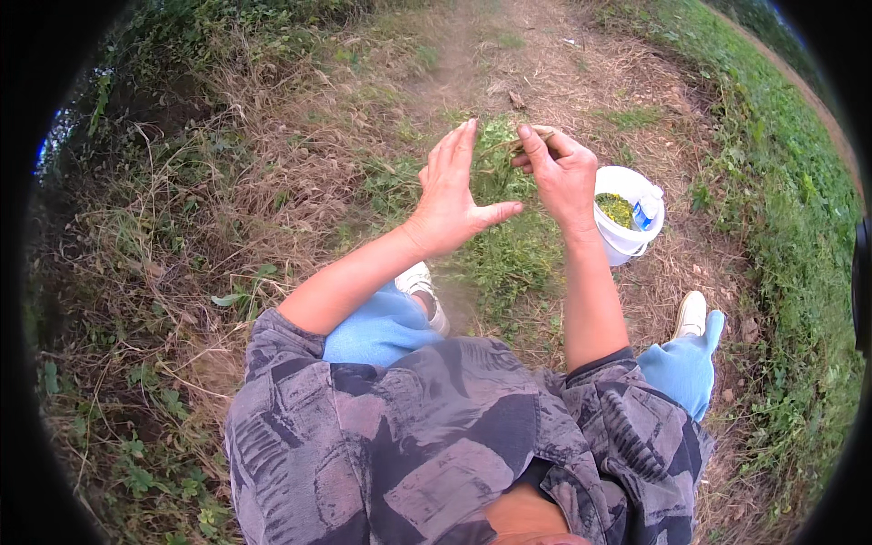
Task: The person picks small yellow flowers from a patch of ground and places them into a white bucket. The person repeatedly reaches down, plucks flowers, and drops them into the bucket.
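Note:
My right hand [562, 170] pinches a thin brown-green plant stem [504, 147] between thumb and fingers, at the upper middle. To its left my left hand [451, 191] is raised with the thumb spread from straight fingers; I see nothing gripped in it. The stem reaches towards the left hand's fingers, and whether it touches them is not clear. Below both hands lies a leafy green plant heap [518, 255]. Right of my right wrist stands a white plastic bucket [616, 252], holding small yellow-green plant pieces [613, 208] and a clear bottle with a blue label [646, 210].
Dry grass and weeds [225, 204] cover the ground at left. A straw-strewn dirt path [613, 75] runs ahead, with a green leafy bank [804, 272] along the right. My shoes [691, 313] stand apart on either side of the green plants.

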